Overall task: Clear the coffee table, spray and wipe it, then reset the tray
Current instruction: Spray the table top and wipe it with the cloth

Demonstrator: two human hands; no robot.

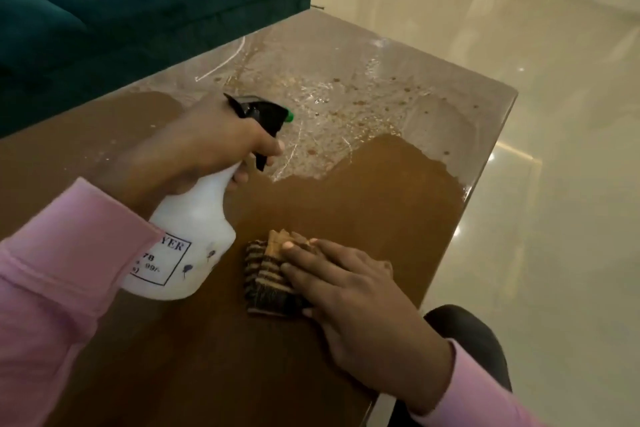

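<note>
The spray bottle (188,239) is gripped at the neck by the left hand (207,146), fingers curled round the black trigger (263,135). It is held tilted above the coffee table (398,198). Its long axis runs from the white body near the pink sleeve (59,253) up and away to the green nozzle tip (290,117), which points at the far right part of the top. That region is seen wet, with droplets and streaks (329,107).

The folded striped cloth (265,279) is pressed flat on the dry near part by the right hand (349,288), palm down, fingers extended. The wet patch lies ahead of the cloth, beyond it. The right hand is judged the nearer for wiping. No tray is seen.
</note>
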